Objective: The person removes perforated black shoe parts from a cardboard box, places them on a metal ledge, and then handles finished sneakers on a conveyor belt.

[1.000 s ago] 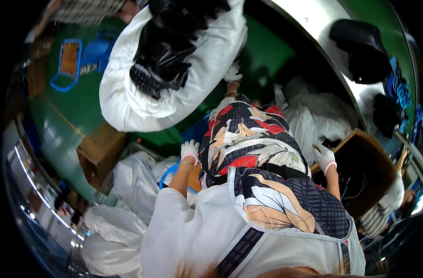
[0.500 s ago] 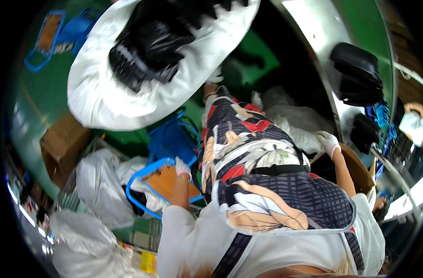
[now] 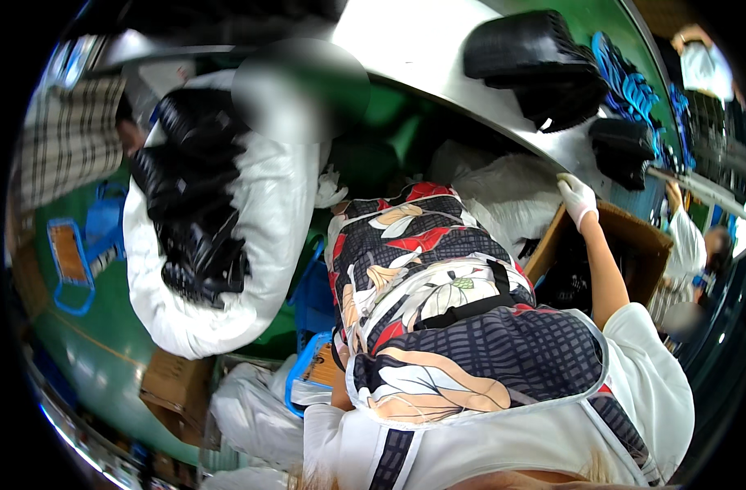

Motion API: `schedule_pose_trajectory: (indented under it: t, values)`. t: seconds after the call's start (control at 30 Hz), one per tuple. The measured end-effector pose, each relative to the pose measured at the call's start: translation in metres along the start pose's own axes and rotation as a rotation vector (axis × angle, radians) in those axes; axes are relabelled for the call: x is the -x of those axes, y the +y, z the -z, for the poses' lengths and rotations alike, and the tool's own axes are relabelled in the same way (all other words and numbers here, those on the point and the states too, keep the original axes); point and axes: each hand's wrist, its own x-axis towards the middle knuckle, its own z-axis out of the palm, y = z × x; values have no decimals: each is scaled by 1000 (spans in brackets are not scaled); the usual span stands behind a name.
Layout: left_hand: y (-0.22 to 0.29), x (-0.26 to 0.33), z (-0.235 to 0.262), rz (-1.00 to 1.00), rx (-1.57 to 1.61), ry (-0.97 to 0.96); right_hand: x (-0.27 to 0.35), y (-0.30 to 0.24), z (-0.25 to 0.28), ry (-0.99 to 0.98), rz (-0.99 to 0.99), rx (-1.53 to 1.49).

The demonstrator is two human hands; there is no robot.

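Note:
My right hand (image 3: 580,201), in a white glove, is at the edge of the metal table (image 3: 414,49); its fingers look curled at that edge. Just below it stands an open cardboard box (image 3: 646,245) with dark contents. My left forearm (image 3: 340,395) goes behind my patterned apron (image 3: 471,359), which hides the left hand. Nearest to that arm is a blue-framed stool (image 3: 301,371) with a brown seat. A large white sack (image 3: 279,245) at the left holds several glossy black pieces (image 3: 197,196), whose kind I cannot make out.
Glossy black bundles (image 3: 524,61) and blue strap-like pieces (image 3: 626,73) lie on and beside the table. White plastic bags (image 3: 512,192) are under it. At the left are another blue stool (image 3: 67,261), a closed carton (image 3: 175,388) and a person in checked clothing (image 3: 67,139). Other people are at the right.
The view has turned, and the white sack now appears lower and farther left. My left hand, seen on the blue stool before, is now hidden by the apron. My right hand stays near the table edge.

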Motion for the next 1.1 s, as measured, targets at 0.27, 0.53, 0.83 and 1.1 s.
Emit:
schedule_pose_trajectory:
  t: [0.27,0.53,0.83,1.1]
  values:
    - [2,29,171,2,82,286,21,-14,-7,4,72,-197]
    - [27,26,311,-98,17,418,59,-56,-30,-408,75,-233]
    - [75,10,437,-239,145,356,102,-36,-69,-719,-217,-375]
    - [167,9,511,-337,112,278,183,-24,-126,-761,-548,-510]
